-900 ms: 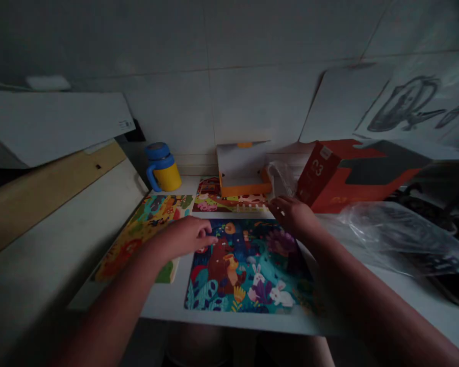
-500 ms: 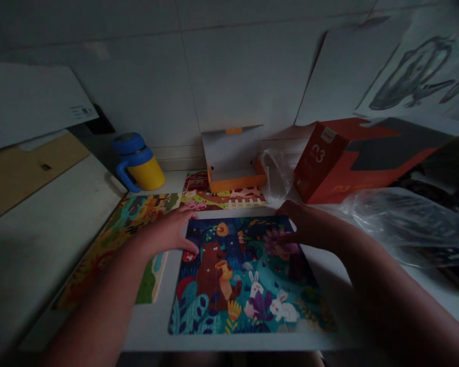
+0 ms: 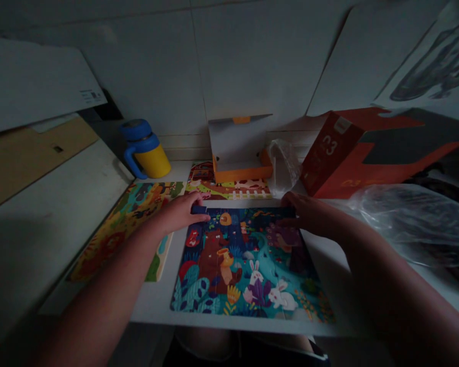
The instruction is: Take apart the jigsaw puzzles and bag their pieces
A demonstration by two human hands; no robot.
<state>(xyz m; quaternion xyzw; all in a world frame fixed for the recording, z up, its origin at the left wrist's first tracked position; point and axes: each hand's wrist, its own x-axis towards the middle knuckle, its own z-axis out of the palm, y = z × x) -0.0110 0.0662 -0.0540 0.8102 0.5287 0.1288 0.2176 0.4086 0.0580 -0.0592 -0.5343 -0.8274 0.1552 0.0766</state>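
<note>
A finished blue forest puzzle (image 3: 245, 265) with a bear and white rabbits lies flat on the white counter in front of me. At its top left corner my left hand (image 3: 178, 213) pinches a dark blue puzzle piece (image 3: 199, 209) between thumb and fingers. My right hand (image 3: 309, 216) rests on the top right corner, its fingers stretched flat over the picture and holding nothing. The light is dim and fine detail is hard to make out.
A yellow-green puzzle (image 3: 126, 229) lies to the left and a farm puzzle (image 3: 229, 189) behind. At the back stand a yellow mug with a blue lid (image 3: 147, 150), an open orange box (image 3: 239, 153) and a red carton (image 3: 352, 153). Clear plastic bags (image 3: 409, 219) lie on the right.
Both hands have slid from the middle of the blue puzzle up to its two top corners. My left fingers have closed on the corner piece. The view has tilted downward.
</note>
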